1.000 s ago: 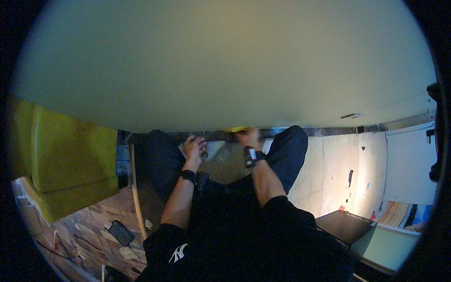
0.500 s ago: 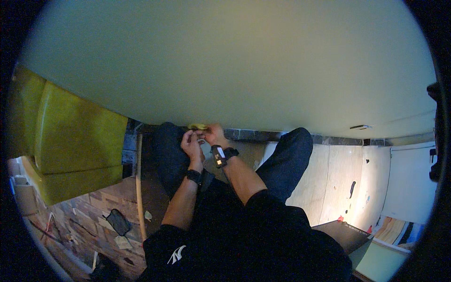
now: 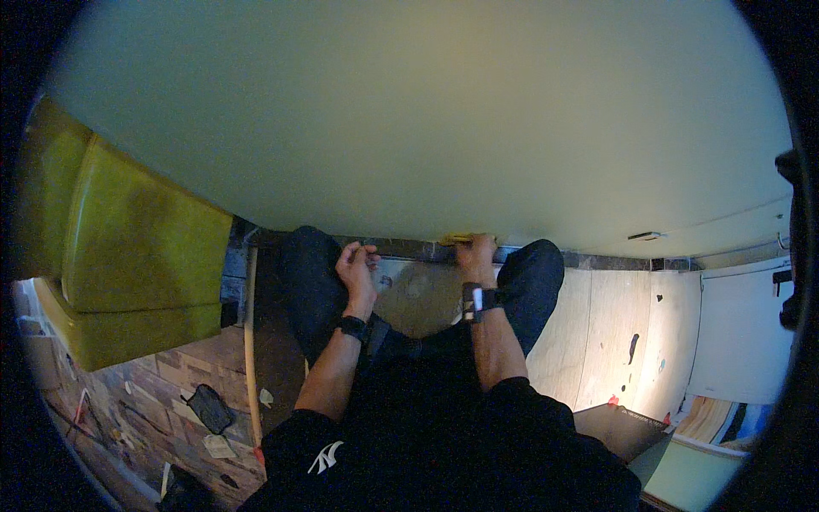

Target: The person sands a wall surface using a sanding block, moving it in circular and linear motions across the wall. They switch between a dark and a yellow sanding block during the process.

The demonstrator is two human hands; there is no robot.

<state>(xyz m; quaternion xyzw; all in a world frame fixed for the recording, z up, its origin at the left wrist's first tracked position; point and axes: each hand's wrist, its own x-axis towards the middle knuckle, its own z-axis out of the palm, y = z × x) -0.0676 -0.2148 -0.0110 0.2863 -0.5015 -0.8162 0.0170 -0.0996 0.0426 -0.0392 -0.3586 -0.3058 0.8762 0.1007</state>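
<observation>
Both hands meet wall's base: right hand [image 3: 475, 256] grips yellow tool [image 3: 456, 240].

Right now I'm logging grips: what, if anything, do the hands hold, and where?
The right hand grips a small yellow object at its right end, against the wall's base. The left hand is curled; any hold cannot be told.

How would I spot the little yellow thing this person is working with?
Start at the big pale wall that fills the upper picture and follow it down to the dark strip along its foot. The yellow thing sits there, at the fingertips of the right hand. It is the only bright yellow spot on that dark strip.
</observation>
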